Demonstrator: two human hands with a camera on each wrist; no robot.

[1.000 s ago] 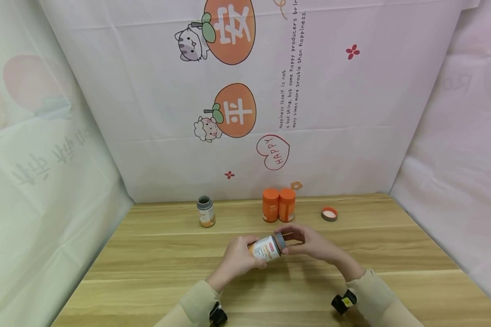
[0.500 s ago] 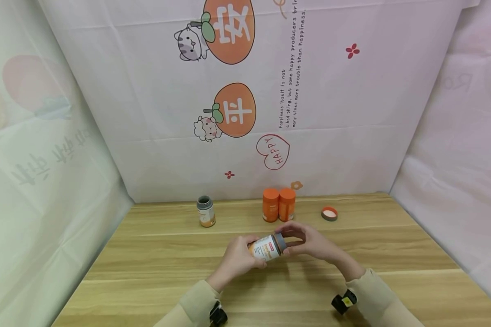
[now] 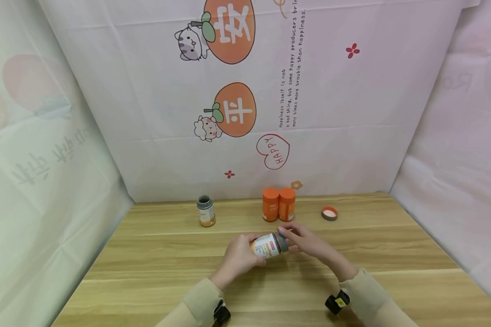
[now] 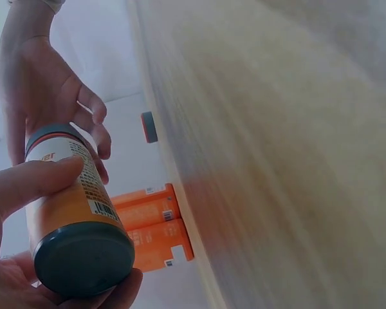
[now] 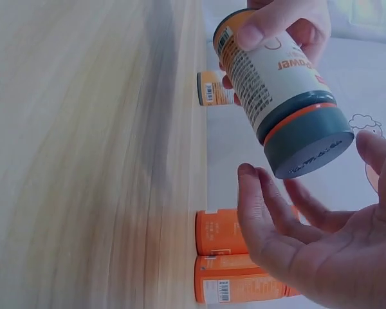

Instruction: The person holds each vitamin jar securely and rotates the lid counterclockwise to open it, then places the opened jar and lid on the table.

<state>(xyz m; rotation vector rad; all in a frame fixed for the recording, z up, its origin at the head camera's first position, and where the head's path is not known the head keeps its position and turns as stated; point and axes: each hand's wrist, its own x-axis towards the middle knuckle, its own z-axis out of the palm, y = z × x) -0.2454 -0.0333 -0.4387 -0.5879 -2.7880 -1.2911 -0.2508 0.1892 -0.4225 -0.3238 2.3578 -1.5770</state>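
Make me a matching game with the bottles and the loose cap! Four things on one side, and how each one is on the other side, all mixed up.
Things:
1. Front bottle
2. Back left bottle
3. Orange bottles
4. Loose cap

How they are:
A. Standing with no cap on
B. Lying on the table, white inside showing
C. Tilted, held by the left hand
D. Standing side by side with orange tops

Right pairs: 1-C, 2-A, 3-D, 4-B
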